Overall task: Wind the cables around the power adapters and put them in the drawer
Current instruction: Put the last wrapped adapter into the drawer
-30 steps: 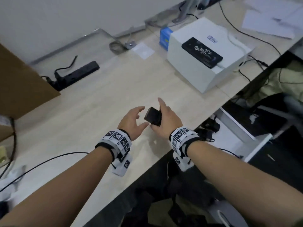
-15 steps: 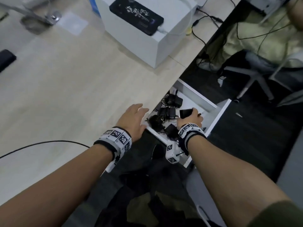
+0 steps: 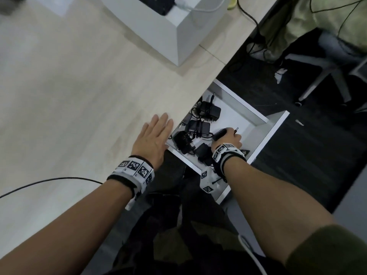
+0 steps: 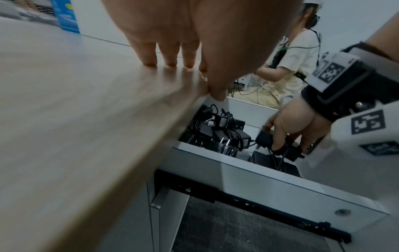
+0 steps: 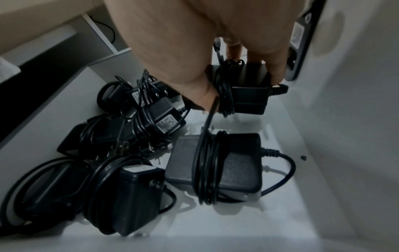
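Risk sits in the release: the right hand [image 5: 194, 56] pinches a wound adapter [image 5: 244, 88] low inside the open drawer [image 3: 256, 118], just beside other adapters [image 5: 155, 119]. Dropped carelessly, its coil could loosen or snag neighbours. The left hand [image 3: 153, 139] rests flat, fingers spread, on the desk [image 3: 69, 96].

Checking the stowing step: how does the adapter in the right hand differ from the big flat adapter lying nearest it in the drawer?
The held adapter is gripped by the right hand above the drawer floor; the flat adapter lies on it, untouched. The held one looks smaller and blockier; the flat one broader. Both are black, cable-wound.
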